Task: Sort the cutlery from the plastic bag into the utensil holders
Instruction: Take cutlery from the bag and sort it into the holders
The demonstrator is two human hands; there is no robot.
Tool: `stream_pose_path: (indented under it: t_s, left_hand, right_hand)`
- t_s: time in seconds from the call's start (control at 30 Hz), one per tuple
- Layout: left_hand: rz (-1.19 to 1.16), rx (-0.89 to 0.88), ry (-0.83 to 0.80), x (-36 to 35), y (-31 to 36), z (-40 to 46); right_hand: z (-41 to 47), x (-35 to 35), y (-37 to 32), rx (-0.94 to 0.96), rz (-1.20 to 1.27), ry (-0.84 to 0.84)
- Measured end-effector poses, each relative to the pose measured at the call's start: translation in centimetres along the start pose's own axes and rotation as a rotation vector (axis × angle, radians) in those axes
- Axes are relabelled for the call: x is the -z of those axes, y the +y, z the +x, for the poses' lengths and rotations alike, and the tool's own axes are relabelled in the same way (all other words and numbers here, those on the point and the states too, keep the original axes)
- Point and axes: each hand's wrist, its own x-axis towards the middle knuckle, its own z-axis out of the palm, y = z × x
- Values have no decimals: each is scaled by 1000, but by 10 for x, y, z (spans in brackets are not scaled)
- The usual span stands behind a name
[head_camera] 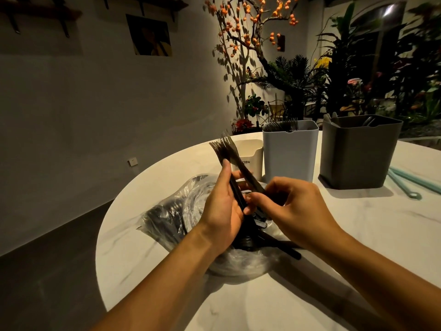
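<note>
1. Left hand [223, 211]: grip closed round a bunch of dark forks [220, 149], tines up and fanned, held above the bag.
2. Right hand [293, 206]: thumb and fingers pinching the lower handle of one fork [241, 168], which leans across the bunch; by appearance it is being added to or squared with the rest.
3. Bag [171, 211]: clear plastic, on the near-left of the table [358, 259], directly beneath both hands. Dark cutlery is visible inside and spilling from its right side; the kinds cannot be told apart.
4. White holder [250, 154]: small, just beyond the hands; contents not visible.
5. Pale holder [290, 151]: right of the white one, fork tines showing above its rim.
6. Grey holder [358, 154]: furthest right, dark utensils inside.
7. Green straws [410, 181]: lying on the table, right of the grey holder.
8. Progress, as judged: partly sorted. Two holders hold stock; the bunch in hand awaits placing, and a good share remains in the bag.
</note>
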Motion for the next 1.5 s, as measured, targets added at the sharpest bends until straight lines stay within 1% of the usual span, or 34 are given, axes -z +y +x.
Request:
stream_pose_path:
  t_s: [0.1,0.23,0.3,0.37,0.43,0.47,0.53,0.6,0.63,0.7,0.77,0.87,0.97,1.03,1.13,1.23,1.37,1.43,1.5]
  left_hand:
    - [88,-10,-50,-1,0,-4]
    - [104,13,34,-4,-5,-2]
    - [113,-33,54,-3,-7,1]
    - [160,-84,61,-2,-6,1]
    - [193,-99,37,-3,-6,0]
    - [205,-94,20,-6,-5,-1]
    - [266,-67,-11,-16,-6,-2]
    - [407,-71,-42,-23,-6,-2]
    - [477,-74,-63,-27,-5,-2]
    - [579,-90,-97,-33,2,-2]
    - [617,-120,-143,-41,13,1]
    - [681,-124,-189,-53,27,11]
    - [764,-76,-225,-64,35,24]
    - [780,-49,-261,-69,37,33]
    - [754,-82,-332,-77,40,49]
    - [659,-157,-305,-87,48,65]
    - [701,-314,-287,-103,61,87]
    - [691,-334,-272,-107,66,105]
    - [708,-337,-283,-107,71,123]
  right_hand:
    - [-2,0,1,60,-33,-79]
    - [-2,2,-5,170,-280,-156]
    - [-1,5,-7,201,-363,-129]
    - [3,11,-10,162,-309,-69]
    - [13,19,-13,68,-137,-19]
    - [19,23,-16,26,-42,-14]
    - [31,30,-27,-22,90,-71]
    - [40,31,-38,-10,55,-150]
    - [44,32,-42,-6,7,-160]
    - [53,36,-45,0,-59,-123]
    - [61,45,-46,-18,-12,-110]
    - [71,62,-46,-79,159,-149]
    - [81,77,-47,-88,91,-214]
    - [88,86,-49,-94,47,-228]
    - [101,104,-54,-82,76,-172]
    - [118,118,-61,-35,105,-92]
    - [143,131,-68,29,100,-1]
    - [153,138,-69,45,86,15]
    - [160,143,-71,86,16,15]
